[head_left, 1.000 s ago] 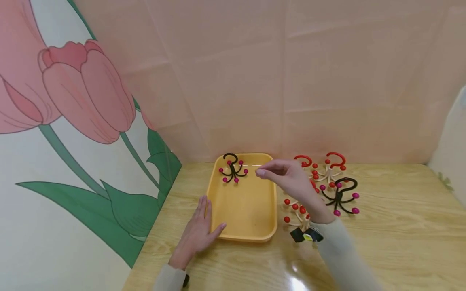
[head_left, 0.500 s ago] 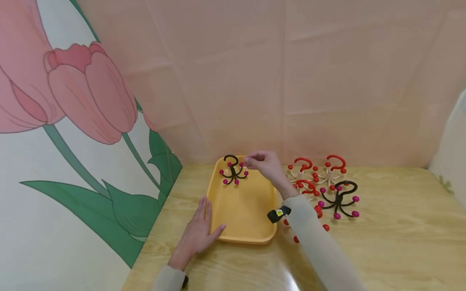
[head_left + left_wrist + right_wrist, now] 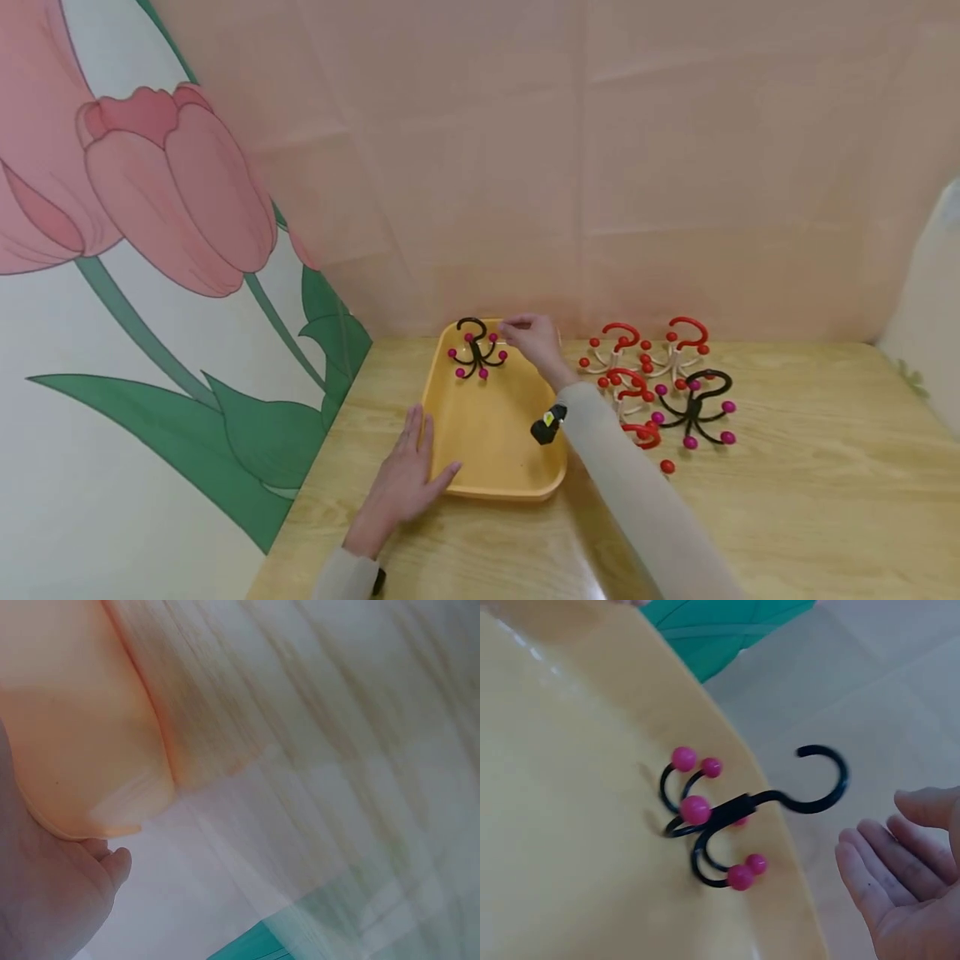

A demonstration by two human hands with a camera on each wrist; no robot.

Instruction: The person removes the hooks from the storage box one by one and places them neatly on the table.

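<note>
A black octopus-shaped hanger hook (image 3: 476,354) with magenta ball tips stands at the far left of a yellow tray (image 3: 491,442). My right hand (image 3: 532,340) hovers over the tray's far right corner, just right of the hook. In the right wrist view, thumb and fingers of that hand (image 3: 911,881) are apart and hold nothing, a small gap away from the hook's curved top (image 3: 832,787). My left hand (image 3: 403,479) rests along the tray's left side, its fingers straight and its thumb over the near left corner.
Right of the tray stand several white hanger hooks (image 3: 675,363) with red tops and balls, close together. Beside them is another black hook (image 3: 693,408) with magenta balls. My right sleeve (image 3: 637,492) hides part of the group. A pink backdrop (image 3: 480,167) rises behind the table.
My right hand has moved left over the tray, up to the black hook, then slowed. The left hand, the tray and the hooks have stayed in place.
</note>
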